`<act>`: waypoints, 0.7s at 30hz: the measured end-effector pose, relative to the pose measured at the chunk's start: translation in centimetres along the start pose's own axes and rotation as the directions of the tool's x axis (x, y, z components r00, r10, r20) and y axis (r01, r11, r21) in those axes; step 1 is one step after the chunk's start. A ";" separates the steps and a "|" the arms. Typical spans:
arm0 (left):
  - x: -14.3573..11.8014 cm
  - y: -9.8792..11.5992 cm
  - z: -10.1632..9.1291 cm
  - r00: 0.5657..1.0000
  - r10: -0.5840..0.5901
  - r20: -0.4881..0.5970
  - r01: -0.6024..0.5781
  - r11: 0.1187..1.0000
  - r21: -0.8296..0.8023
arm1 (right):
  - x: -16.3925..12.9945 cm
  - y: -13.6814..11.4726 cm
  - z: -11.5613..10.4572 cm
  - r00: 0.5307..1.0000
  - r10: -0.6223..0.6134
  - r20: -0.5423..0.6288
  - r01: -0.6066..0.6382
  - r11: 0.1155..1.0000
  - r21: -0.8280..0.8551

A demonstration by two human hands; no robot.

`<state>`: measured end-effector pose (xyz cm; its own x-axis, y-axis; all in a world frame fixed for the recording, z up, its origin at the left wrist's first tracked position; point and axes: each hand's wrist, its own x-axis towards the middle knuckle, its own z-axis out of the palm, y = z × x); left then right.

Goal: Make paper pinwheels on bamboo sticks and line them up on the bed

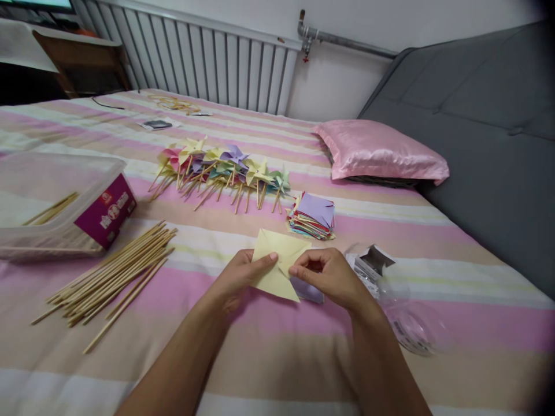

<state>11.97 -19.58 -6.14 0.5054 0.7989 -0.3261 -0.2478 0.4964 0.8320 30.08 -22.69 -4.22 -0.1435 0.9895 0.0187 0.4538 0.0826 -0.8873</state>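
Observation:
Between my two hands is a pale yellow paper square [273, 277] with slits cut in from its corners. My left hand [243, 274] grips its left side, the thumb lying on top near the middle. The fingers of my right hand [329, 274] pinch at the right part of the sheet, by its centre; their tips are partly hidden. Under the right hand lies a piece of purple paper [307, 290] on the bed. Just beyond my hands sits a stack of coloured paper squares [313, 214], a purple one on top.
Finished paper pinwheels [225, 164] on sticks lie in a row farther back. To the left are a bundle of wooden sticks [117, 271] and a clear plastic box [56, 167]. A small open box [375, 263] and clear round containers [411, 323] lie right; a pink pillow [381, 150] is behind.

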 end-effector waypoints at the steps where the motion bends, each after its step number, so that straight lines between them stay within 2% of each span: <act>1: 0.0 0.0 0.0 1.000 0.002 -0.002 -0.002 1.000 0.007 | 0.0 -0.1 0.0 1.000 0.010 -0.004 -0.010 1.000 -0.004; 11: 0.1 -0.1 -0.1 1.000 0.004 0.008 -0.004 0.999 0.049 | 0.1 0.5 0.1 0.997 0.045 -0.062 -0.046 0.999 -0.008; 21: 0.1 -0.2 -0.2 0.998 0.021 0.051 -0.026 0.994 0.103 | 0.1 0.4 0.4 0.995 0.074 -0.069 -0.076 0.997 -0.027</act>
<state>11.89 -19.51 -6.39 0.5413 0.7909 -0.2855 -0.1745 0.4378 0.8820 29.91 -22.60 -4.71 -0.0488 0.9987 -0.0152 0.4867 0.0105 -0.8735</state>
